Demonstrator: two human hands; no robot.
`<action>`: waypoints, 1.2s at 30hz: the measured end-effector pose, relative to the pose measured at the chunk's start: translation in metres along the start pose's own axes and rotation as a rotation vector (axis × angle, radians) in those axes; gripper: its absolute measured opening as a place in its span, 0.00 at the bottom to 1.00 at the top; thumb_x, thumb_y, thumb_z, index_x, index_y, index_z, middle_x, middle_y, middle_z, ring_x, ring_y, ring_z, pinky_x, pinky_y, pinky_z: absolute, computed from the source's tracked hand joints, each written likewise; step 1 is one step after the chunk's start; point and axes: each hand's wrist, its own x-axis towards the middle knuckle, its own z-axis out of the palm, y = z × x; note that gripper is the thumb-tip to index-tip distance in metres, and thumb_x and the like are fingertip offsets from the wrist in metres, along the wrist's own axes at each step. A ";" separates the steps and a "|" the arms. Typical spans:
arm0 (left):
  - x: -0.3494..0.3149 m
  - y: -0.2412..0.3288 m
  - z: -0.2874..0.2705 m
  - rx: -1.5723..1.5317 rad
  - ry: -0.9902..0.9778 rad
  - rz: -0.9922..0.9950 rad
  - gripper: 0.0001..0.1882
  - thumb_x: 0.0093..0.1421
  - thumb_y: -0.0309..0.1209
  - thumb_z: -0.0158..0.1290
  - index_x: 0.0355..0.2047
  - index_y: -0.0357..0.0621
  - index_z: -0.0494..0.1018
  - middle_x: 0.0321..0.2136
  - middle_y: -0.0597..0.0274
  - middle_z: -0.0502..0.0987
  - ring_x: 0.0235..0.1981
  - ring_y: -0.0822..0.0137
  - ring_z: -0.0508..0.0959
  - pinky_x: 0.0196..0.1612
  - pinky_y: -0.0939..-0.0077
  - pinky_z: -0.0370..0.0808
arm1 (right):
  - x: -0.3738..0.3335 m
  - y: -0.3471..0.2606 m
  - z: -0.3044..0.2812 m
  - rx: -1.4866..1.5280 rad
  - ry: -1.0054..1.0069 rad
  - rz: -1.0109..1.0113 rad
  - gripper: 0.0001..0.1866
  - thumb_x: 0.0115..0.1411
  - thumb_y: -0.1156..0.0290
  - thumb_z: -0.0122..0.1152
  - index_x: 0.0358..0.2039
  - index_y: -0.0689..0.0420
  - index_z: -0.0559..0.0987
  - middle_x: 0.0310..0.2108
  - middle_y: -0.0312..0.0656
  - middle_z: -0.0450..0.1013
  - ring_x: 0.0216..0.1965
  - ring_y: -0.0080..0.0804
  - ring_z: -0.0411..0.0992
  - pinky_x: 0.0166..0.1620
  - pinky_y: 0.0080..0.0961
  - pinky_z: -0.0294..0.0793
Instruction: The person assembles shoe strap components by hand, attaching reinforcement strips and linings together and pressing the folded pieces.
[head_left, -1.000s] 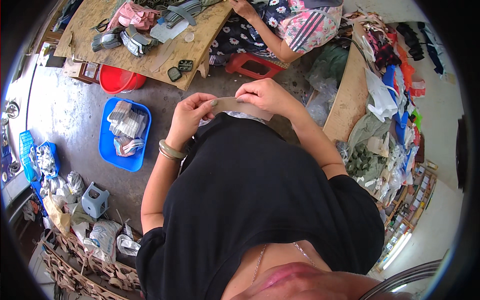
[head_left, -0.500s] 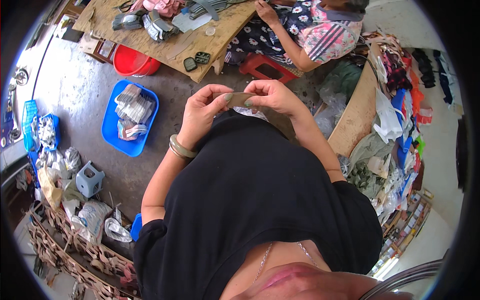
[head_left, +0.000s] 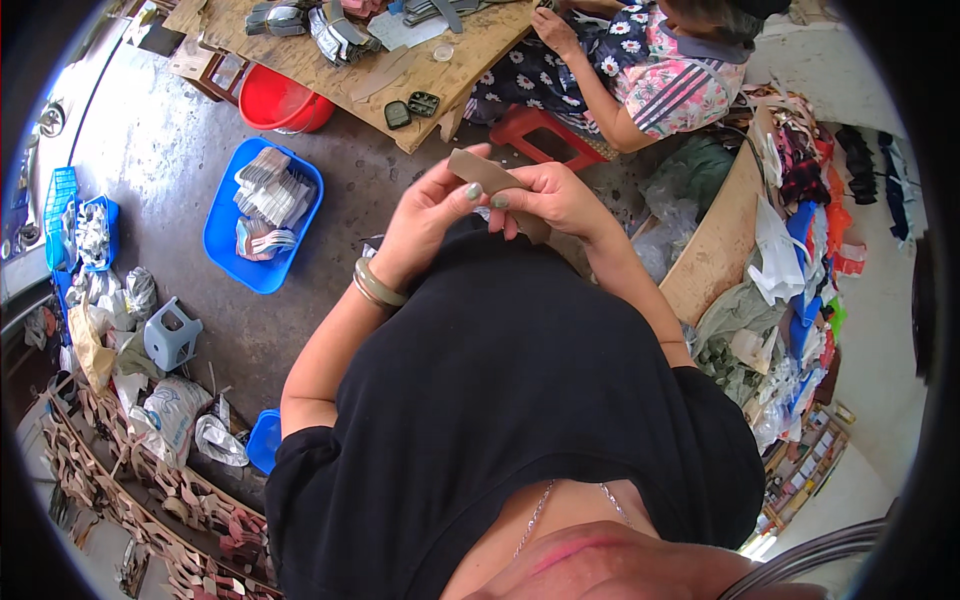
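Taupe strip (head_left: 487,172) slants between both hands, its middle under the right hand (head_left: 565,200)

The strip's long axis runs from far left to near right. The right hand is nearer its middle, thumb and fingers closed on it. The left hand (head_left: 432,205) sits toward the far-left end, fingers behind and thumb against the near edge, so its grip is narrow, on the strip too. The near-right end pokes out below the right fingers.

Counts: one strip, though layers cannot be told; two bangles (head_left: 380,285) on the left wrist; one red bucket (head_left: 262,98) and one blue tub (head_left: 222,240) of pale stacked pieces (head_left: 270,195), overlapping too much to count; two small dark green trays (head_left: 398,115) on one table (head_left: 290,62); one red stool (head_left: 512,125) under one seated co-worker (head_left: 610,75); one grey-blue stool (head_left: 165,345) at left.
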 end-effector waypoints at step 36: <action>0.013 -0.008 -0.006 -0.177 0.040 0.005 0.19 0.69 0.44 0.38 0.44 0.41 0.67 0.29 0.63 0.71 0.37 0.68 0.74 0.36 0.76 0.75 | 0.022 0.035 0.022 0.025 0.010 -0.088 0.14 0.65 0.64 0.51 0.41 0.61 0.78 0.29 0.35 0.74 0.33 0.22 0.72 0.40 0.21 0.71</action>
